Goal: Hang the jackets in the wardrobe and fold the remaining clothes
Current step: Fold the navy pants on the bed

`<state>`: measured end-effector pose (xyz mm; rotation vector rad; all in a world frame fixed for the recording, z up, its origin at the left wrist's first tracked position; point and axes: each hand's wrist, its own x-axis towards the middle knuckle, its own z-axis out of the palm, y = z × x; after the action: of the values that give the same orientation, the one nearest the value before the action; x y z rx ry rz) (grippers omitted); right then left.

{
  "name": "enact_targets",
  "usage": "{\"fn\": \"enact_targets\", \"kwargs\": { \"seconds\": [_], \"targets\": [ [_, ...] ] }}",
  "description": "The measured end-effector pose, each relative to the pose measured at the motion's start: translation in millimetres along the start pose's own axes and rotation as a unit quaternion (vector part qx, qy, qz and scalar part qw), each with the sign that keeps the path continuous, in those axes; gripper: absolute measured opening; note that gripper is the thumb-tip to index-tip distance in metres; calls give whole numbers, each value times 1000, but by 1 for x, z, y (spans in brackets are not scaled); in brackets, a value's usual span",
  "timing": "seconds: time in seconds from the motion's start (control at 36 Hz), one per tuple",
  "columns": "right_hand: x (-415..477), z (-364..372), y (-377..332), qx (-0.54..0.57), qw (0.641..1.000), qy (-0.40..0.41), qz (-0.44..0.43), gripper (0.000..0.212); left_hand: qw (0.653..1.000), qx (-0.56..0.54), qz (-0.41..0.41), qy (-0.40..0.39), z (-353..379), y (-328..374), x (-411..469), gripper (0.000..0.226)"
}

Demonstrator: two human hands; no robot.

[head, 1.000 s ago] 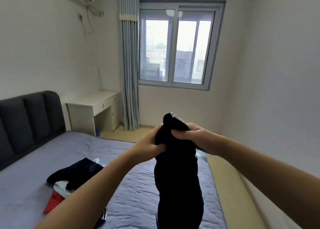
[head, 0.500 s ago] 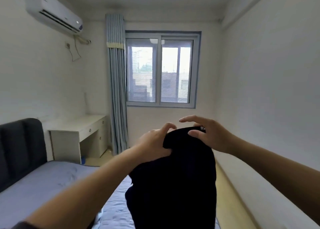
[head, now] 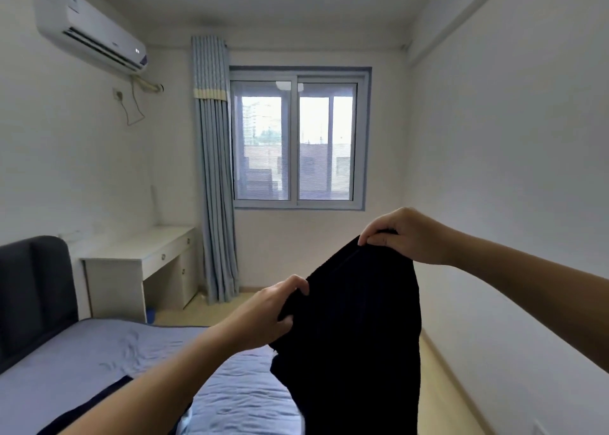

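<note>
Head view: left hand [head: 263, 312] and right hand [head: 407, 237] parted, spreading dark garment [head: 356, 342].

A black fabric garment [head: 356, 335] hangs in the foreground, right of centre. The left hand [head: 263, 312] grips its top edge low on the left, and the right hand [head: 405, 237] grips it higher on the right. A lilac quilted bed [head: 99, 352] lies below left, with its dark padded headboard [head: 29, 293] at the left wall. Behind the bed stands a white desk [head: 141, 247], with a white air conditioner [head: 89, 36] high above it. A pleated blue curtain [head: 214, 171] hangs between the desk and the white-framed window [head: 296, 138] in the far wall.
</note>
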<state>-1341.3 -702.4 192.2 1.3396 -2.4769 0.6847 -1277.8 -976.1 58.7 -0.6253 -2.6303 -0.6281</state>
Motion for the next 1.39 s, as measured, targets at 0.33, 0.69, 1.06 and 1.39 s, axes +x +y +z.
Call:
{"fn": "enact_targets", "kwargs": {
  "seconds": [0.33, 0.69, 1.06, 1.39],
  "targets": [
    [-11, -24, -6, -86, 994, -61, -6, 26, 996, 77, 42, -15, -34, 8, 9, 44],
    [-24, -24, -7, -124, 971, -203, -28, 27, 956, 265, 73, -103, -102, 16, 23, 11],
    [-19, -48, 6, -160, 967, -186, 71, 26, 940, 292, -6, -177, -125, 17, 25, 16],
    [-4, -76, 8, -266, 938, -184, 126, 5, 950, 296, -2, -105, -163, 28, 33, 20]
  ]
}}
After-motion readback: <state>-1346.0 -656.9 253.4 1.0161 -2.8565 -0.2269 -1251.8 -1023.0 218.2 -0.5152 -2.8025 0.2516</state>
